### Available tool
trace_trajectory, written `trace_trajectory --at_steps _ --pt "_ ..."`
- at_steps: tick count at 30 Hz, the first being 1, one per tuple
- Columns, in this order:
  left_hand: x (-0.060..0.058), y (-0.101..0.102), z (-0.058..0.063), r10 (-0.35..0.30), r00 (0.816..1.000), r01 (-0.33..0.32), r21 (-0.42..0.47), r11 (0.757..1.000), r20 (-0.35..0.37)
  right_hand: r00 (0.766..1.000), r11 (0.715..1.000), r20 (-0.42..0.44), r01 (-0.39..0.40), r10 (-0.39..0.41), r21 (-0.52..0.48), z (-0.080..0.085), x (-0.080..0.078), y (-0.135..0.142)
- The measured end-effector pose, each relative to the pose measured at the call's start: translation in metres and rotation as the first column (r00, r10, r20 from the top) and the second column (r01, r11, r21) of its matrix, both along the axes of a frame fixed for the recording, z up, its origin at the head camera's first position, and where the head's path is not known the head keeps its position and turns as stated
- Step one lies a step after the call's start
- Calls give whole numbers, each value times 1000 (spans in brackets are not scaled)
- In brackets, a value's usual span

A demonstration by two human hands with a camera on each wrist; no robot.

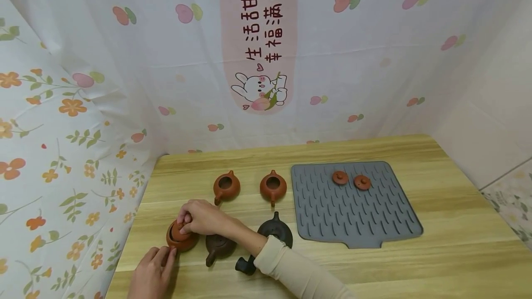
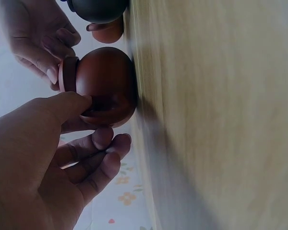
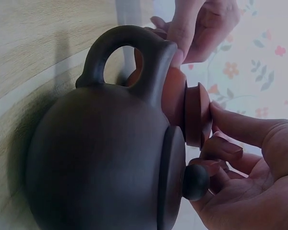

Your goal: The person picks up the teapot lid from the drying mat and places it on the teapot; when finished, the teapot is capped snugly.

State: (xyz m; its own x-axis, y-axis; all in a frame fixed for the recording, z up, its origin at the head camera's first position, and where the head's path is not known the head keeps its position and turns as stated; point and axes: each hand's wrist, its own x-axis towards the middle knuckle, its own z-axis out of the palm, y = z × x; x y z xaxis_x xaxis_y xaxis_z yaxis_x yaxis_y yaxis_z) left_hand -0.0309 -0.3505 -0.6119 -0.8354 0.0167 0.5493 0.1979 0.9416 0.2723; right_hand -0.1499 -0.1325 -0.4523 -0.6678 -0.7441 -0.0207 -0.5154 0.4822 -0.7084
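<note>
A small red-brown clay teapot [image 1: 188, 245] stands at the table's left front. My left hand [image 1: 153, 272] pinches its handle, thumb on top and fingers curled below, as the left wrist view shows [image 2: 48, 143]. Between thumb and fingers, my right hand [image 1: 204, 218] holds a matching lid [image 1: 178, 232] at the teapot's mouth. In the head view a dark crescent of the opening shows beside the lid. From the right wrist camera, the lid [image 3: 198, 115] sits close against the rim. A dark brown lidded teapot [image 3: 96, 158] fills that view's foreground, near my right fingers.
Two lidless red-brown teapots [image 1: 226, 186] [image 1: 273, 187] stand farther back. A black teapot [image 1: 275, 230] is partly hidden under my right forearm. On the right, a grey ribbed mat [image 1: 332, 216] bears two red-brown lids [image 1: 340, 177] [image 1: 362, 182]. Printed cloth [image 1: 187, 68] hangs behind the table.
</note>
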Motion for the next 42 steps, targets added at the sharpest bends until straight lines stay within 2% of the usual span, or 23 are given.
trace_trajectory --at_steps 11,19,28,36,39,40,42 --pt "3 7 7 -26 999 26 -1 1000 -42 1000 999 -11 25 -25 40 0 6 -4" --pt "7 9 6 -15 999 15 8 1000 -37 999 998 -32 41 -40 52 -1 9 -7" --pt "7 6 -3 -10 1000 11 9 1000 -25 999 997 -25 44 -42 68 -4 10 -9" --pt "6 6 -2 2 1000 -2 13 1000 -19 999 997 -22 40 -38 61 -4 8 -9" --pt "5 11 10 -5 1000 5 23 1000 -22 1000 999 -30 -4 5 53 -3 6 -7" --pt "5 13 18 -5 1000 6 32 999 -25 999 998 -43 -29 31 56 -1 5 -5" --pt "5 23 44 4 1000 -3 42 999 -11 994 996 -65 -81 83 39 5 2 2"
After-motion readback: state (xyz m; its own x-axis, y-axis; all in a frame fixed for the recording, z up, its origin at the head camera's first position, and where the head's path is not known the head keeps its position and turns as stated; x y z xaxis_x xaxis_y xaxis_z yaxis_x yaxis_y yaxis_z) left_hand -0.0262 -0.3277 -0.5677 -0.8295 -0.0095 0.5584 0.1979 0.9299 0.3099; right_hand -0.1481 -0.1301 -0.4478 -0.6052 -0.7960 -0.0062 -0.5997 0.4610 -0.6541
